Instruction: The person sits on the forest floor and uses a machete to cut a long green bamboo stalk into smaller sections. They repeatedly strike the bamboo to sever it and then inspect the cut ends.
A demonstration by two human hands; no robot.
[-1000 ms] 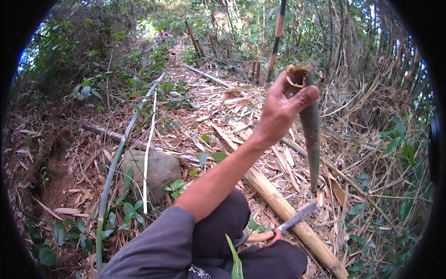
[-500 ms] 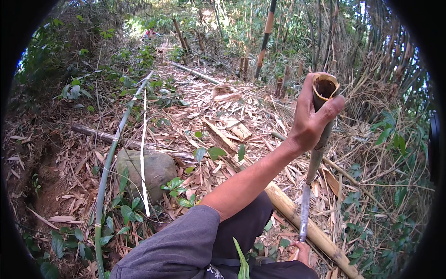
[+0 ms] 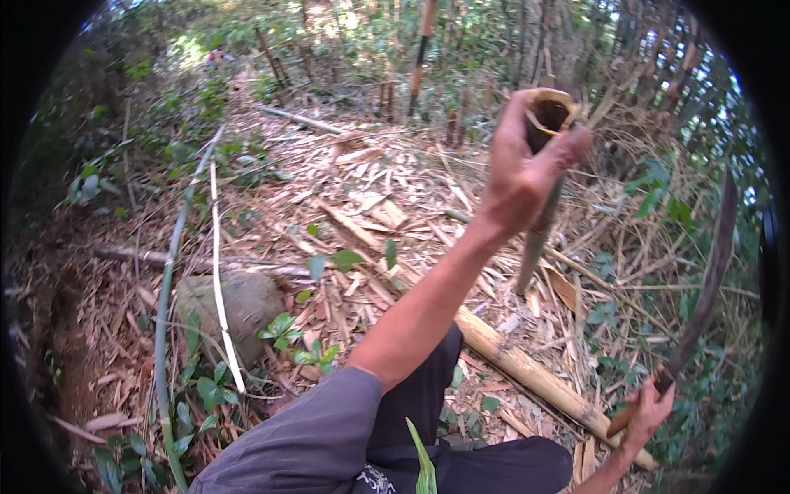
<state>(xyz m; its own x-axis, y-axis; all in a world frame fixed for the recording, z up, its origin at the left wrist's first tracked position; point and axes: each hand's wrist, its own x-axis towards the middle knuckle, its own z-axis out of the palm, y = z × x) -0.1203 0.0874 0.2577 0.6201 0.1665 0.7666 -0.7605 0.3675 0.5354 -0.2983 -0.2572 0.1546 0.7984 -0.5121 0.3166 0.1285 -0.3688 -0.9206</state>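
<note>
My left hand [image 3: 520, 169] is wrapped round the upper end of a hollow bamboo piece [image 3: 539, 239], its arm stretched out to the right. The cut mouth of the bamboo opens upward between thumb and fingers, pale at the rim and dark inside; the lower part slants down toward the litter. Down at the lower right, my right hand [image 3: 650, 412] grips a machete [image 3: 706, 305] by its brown wooden handle. The long dark blade points up and away, apart from the bamboo.
A thick yellowish bamboo pole [image 3: 527, 370] lies by my knee. Left of me are a boulder [image 3: 230, 309], a long green bamboo pole [image 3: 169, 305] and a pale strip [image 3: 218, 280]. Chips and dry leaves cover the ground. Bamboo stems [image 3: 424, 58] stand behind; far back is a red-and-white shape [image 3: 216, 58].
My right hand has swung the machete from beside the bamboo's lower part out to the right, blade raised. My left hand still holds the bamboo. The view has shifted slightly.
</note>
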